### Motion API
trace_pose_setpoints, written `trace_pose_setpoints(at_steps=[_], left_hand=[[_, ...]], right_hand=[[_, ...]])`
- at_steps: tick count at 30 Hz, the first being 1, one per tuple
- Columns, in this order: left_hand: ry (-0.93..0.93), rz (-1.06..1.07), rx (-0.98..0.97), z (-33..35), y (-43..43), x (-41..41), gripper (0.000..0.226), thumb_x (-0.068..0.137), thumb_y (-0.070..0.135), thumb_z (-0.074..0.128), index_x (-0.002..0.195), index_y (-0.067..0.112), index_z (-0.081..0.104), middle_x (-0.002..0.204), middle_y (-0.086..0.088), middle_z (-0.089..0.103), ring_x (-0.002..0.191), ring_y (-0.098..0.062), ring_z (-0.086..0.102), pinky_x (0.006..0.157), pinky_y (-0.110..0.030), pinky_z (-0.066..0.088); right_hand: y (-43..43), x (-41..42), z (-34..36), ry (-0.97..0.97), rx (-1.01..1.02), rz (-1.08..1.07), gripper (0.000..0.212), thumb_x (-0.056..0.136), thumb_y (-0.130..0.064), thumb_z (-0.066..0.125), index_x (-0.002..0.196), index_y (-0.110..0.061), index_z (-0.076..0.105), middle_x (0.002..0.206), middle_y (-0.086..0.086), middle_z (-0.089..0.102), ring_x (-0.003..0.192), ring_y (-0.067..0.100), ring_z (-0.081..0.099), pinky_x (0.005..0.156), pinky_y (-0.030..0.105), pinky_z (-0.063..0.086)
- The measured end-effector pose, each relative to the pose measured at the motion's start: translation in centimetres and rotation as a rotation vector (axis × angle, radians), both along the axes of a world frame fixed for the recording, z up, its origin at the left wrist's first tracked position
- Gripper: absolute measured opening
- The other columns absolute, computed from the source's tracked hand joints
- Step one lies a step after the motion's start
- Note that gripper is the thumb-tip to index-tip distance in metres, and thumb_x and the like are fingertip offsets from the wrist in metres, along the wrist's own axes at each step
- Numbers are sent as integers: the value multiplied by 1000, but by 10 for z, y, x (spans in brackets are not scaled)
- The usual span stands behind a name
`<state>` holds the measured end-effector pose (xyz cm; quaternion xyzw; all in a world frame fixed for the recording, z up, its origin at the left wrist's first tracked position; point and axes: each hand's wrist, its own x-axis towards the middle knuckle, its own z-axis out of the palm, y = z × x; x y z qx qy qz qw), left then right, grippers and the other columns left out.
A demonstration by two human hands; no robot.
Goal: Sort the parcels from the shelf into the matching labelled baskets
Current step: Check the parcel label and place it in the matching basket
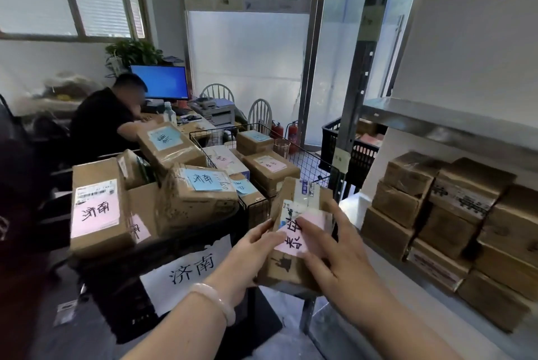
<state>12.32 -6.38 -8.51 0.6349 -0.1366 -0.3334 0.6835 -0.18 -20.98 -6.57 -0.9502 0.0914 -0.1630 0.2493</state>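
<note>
Head view showed the left hand [250, 255] with fingers curled round a brown cardboard parcel with a pink label [288, 196]; the right hand [349, 257] laid fairly straight fingers across it, label upward, probably for reading; it hung between the grey metal shelf [436, 124] and the black labelled basket [122, 295].

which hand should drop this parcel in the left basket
Probably left: the left hand grips the parcel on the side nearer the basket; the right hand lies flat on top.
</note>
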Motion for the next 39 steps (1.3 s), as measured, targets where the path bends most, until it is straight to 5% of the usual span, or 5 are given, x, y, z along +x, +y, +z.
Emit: trace_pose_setpoints(at_steps=[13, 18, 22, 26, 39], left_hand=[[-184, -170, 364, 41, -69, 108, 31, 83, 48, 67, 113, 40, 66, 93, 6, 78, 82, -11, 75, 64, -22, 56], [-151, -145, 430, 62, -110, 150, 30, 95, 45, 58, 117, 26, 66, 104, -3, 76, 100, -23, 72, 91, -37, 55], [-172, -145, 414, 75, -131, 176, 32, 94, 50, 56, 115, 28, 64, 102, -3, 72, 96, -23, 66, 93, -43, 49], [-146, 187, 296, 75, -139, 206, 45, 90, 61, 56, 119, 27, 60, 125, -1, 67, 120, -24, 58, 99, -44, 44], [-468, 479, 215, 49, -126, 242, 37, 98, 42, 52, 135, 37, 54, 111, 29, 52, 102, 9, 49, 75, -17, 38]], right_hand=[[-135, 111, 50, 185, -593, 410, 90, 74, -73, 50, 144, -61, -5, 148, -33, -35, 134, -2, -39, 104, 32, -25], [-177, 167, 60, 185, -663, 495, 115, 69, -70, 64, 147, -50, -19, 156, -23, -24, 136, -1, -37, 104, 26, -30], [-197, 208, 72, 29, -696, 524, 103, 61, -80, 48, 150, -46, 9, 153, -8, 22, 143, 18, 14, 115, 35, 2], [-217, 254, 69, 30, -594, 403, 109, 58, -83, 59, 147, -42, 14, 137, -8, 29, 132, 22, 32, 111, 48, 34], [-190, 355, 23, 184, -502, 203, 112, 53, -90, 53, 145, -33, 23, 135, 0, 29, 128, 26, 23, 111, 48, 20]])
